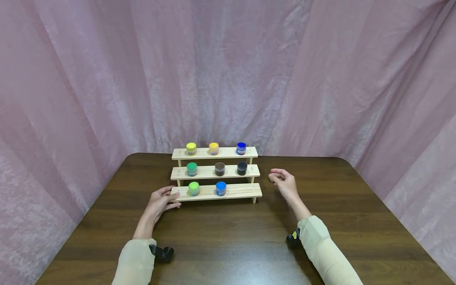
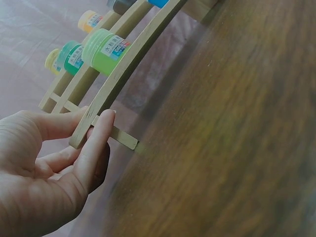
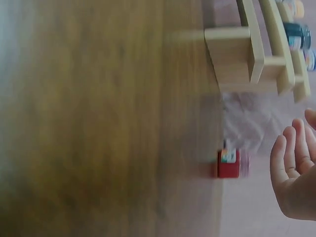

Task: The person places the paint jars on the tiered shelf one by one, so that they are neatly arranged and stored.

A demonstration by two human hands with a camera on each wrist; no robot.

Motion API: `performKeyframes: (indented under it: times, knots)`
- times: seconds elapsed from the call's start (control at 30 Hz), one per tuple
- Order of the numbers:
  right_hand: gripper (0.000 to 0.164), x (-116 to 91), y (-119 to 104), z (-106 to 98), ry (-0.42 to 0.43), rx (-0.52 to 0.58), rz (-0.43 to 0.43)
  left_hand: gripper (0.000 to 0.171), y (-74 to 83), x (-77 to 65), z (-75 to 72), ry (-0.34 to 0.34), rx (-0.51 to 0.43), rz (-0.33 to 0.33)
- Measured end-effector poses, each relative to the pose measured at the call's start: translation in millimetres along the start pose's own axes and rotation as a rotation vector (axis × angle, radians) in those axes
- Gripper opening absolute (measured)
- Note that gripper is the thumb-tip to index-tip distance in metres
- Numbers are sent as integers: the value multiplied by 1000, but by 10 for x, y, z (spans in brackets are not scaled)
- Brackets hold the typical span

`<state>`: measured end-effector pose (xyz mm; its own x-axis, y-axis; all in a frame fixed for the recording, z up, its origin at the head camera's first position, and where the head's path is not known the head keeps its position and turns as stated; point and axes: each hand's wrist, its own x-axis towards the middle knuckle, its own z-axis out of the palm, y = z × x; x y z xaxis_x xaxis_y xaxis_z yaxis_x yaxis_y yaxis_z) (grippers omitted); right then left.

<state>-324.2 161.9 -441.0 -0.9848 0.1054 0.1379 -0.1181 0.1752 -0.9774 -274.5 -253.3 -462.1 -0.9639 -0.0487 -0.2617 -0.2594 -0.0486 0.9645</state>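
A three-tier wooden display stand [image 1: 235, 191] holds small paint jars. My left hand [image 1: 162, 202] grips the left end of its lowest tier, thumb and fingers around the board [image 2: 91, 121]. Nearest that hand on this tier stands a light green jar [image 1: 194, 189], with a blue jar [image 1: 221, 189] further along. To the right of the stand, my right hand [image 1: 282, 183] hovers over the table with its fingers loosely bent and nothing held. A red paint jar [image 3: 228, 164] stands on the table near the right hand in the right wrist view; the head view hides it.
The middle tier carries green [image 1: 192, 169], brown [image 1: 219, 169] and black jars [image 1: 242, 168]. Yellow [image 1: 191, 149], orange [image 1: 213, 149] and dark blue jars [image 1: 241, 149] line the top tier. A pink curtain [image 1: 228, 79] hangs behind the dark wooden table [image 1: 221, 237].
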Motion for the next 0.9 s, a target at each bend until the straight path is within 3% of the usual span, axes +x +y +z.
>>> performKeyframes:
  times: [0.2, 0.4, 0.5, 0.7, 0.9]
  knots:
    - [32, 103, 108, -83, 87, 14, 32, 66, -13, 6, -3, -11, -3, -3]
    - [43, 168, 193, -37, 86, -167, 20, 66, -6, 8, -27, 2, -3, 2]
    - [46, 190, 234, -4, 103, -205, 1, 66, -3, 6, -28, 1, -3, 2]
    - [49, 223, 305, 32, 128, -215, -29, 65, -14, 6, -14, 1, -4, -1]
    - [56, 251, 337, 35, 142, -222, 13, 65, 3, 15, -9, 1, -2, 0]
